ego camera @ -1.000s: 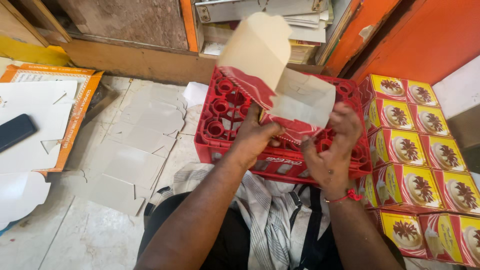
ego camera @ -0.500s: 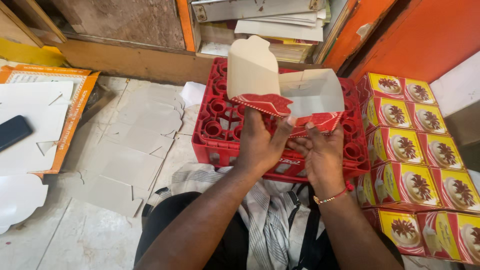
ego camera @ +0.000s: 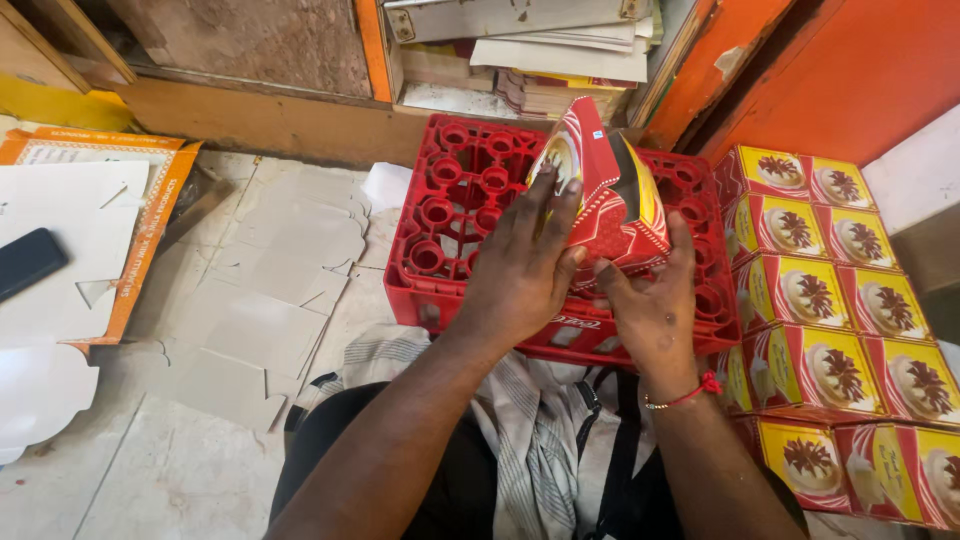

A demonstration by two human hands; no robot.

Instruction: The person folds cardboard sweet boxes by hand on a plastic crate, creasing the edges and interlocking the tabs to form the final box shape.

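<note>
Over the red crate (ego camera: 450,215) on the floor, both hands clamp a half-folded red carton (ego camera: 610,190), left hand (ego camera: 515,275) flat against its near face, right hand (ego camera: 650,305) beneath, its long axis tilting up and away.

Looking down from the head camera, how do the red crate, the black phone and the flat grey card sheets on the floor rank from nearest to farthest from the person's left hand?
From the left hand:
1. Red crate, directly under the hand.
2. Grey card sheets, on the floor to the left.
3. Black phone, at the far left edge.
</note>
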